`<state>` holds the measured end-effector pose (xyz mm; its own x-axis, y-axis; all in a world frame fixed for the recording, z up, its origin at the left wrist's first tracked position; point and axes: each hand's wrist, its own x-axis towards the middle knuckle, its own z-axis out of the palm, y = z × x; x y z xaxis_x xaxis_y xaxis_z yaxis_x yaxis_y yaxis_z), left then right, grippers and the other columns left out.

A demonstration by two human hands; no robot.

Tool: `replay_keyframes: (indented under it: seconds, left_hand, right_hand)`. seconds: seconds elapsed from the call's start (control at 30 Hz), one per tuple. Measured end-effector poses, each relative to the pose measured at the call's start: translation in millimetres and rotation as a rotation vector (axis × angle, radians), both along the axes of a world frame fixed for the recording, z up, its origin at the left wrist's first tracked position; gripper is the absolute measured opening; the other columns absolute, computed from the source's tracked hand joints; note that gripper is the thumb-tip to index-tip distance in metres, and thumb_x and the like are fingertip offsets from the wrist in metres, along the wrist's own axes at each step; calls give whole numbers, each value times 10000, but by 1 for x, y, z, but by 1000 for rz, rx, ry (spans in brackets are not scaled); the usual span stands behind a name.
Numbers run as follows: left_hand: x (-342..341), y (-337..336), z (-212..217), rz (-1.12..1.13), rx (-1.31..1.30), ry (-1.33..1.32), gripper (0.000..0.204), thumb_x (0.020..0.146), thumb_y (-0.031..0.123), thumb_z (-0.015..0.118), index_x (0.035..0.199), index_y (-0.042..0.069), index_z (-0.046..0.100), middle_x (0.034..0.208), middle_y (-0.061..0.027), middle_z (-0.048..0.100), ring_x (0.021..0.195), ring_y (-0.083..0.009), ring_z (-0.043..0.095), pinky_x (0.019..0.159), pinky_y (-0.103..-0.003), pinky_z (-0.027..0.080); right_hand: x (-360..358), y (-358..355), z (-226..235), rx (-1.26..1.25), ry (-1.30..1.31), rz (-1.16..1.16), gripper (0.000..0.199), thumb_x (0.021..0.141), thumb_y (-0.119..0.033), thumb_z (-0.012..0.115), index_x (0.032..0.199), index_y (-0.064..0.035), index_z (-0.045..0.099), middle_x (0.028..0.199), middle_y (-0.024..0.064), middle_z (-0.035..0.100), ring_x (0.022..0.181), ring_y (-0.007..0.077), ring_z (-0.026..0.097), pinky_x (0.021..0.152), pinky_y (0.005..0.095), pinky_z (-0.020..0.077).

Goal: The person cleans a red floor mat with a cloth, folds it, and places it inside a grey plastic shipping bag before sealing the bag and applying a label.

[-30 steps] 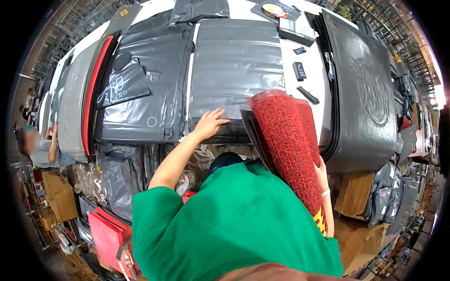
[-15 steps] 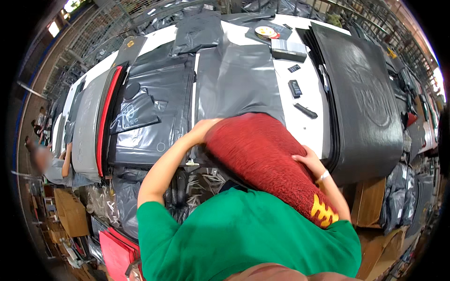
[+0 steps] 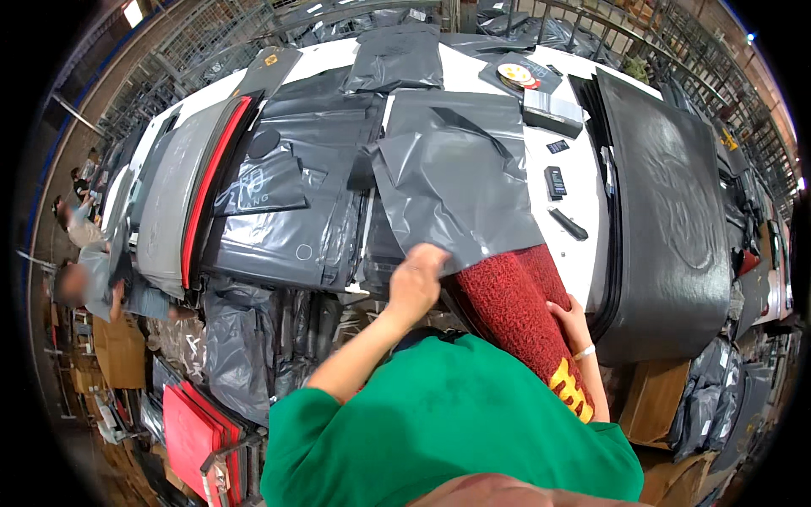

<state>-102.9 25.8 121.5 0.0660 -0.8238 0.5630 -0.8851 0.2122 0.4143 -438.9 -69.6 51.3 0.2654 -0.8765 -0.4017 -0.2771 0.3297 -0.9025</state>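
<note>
A dark red, rough-piled mat with yellow lettering at its near end lies folded over against my body. Its far end is tucked under the edge of a dark grey plastic bag on the white table. My left hand is closed at the bag's near left edge, beside the mat, and the fingertips are partly blurred. With my right hand I grip the mat's right side, thumb on top and the other fingers partly hidden. How far the mat reaches into the bag is hidden.
Packed dark bags lie to the left, beside a stack of grey and red mats. On the right stands a stack of black mats. A box cutter and a grey box lie between. People are at far left.
My left hand has moved right and nearer, off the mat onto the bag's edge. The bag has come over the mat's far end. My right hand still holds the mat's side.
</note>
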Motion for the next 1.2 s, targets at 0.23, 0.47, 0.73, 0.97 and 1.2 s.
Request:
replay_keyframes:
  seconds: [0.23, 0.47, 0.73, 0.97, 1.2]
  left_hand:
    - [4, 48, -48, 512, 407, 649, 511, 860, 227, 485, 1293, 67, 266, 1108, -178, 577, 955, -395, 567, 796, -445, 438]
    - [16, 73, -112, 501, 488, 823, 650, 802, 177, 516, 1322, -14, 176, 932, -224, 605, 855, -399, 586, 748, -432, 443]
    - [8, 57, -91, 217, 945, 638, 419, 794, 344, 565, 886, -65, 591, 797, -310, 580, 789, -448, 579, 690, -473, 447]
    - [12, 7, -25, -389, 849, 385, 342, 855, 239, 430, 891, -48, 613, 870, -253, 617, 818, -368, 598, 739, -418, 454]
    - [92, -64, -67, 85, 580, 1437, 362, 883, 281, 459, 1046, -7, 604, 985, -87, 628, 816, -173, 591, 728, -335, 482]
  right_hand:
    - [14, -13, 12, -67, 151, 113, 495, 724, -235, 721, 1068, 70, 540, 949, 139, 632, 831, 193, 607, 762, 293, 475]
    - [35, -35, 10, -138, 193, 225, 489, 712, -252, 733, 1037, 63, 550, 923, 130, 636, 791, 195, 611, 728, 295, 482]
    - [44, -41, 5, -59, 120, 186, 494, 703, -227, 740, 1040, 80, 550, 916, 132, 633, 776, 177, 606, 701, 290, 486]
    - [76, -105, 28, -129, 214, 243, 569, 674, -306, 756, 1048, 83, 576, 891, 144, 645, 764, 194, 621, 707, 299, 490]
    - [143, -120, 94, -485, 482, 156, 802, 738, -496, 645, 1298, 9, 371, 1162, 237, 551, 1096, 312, 539, 913, 347, 411]
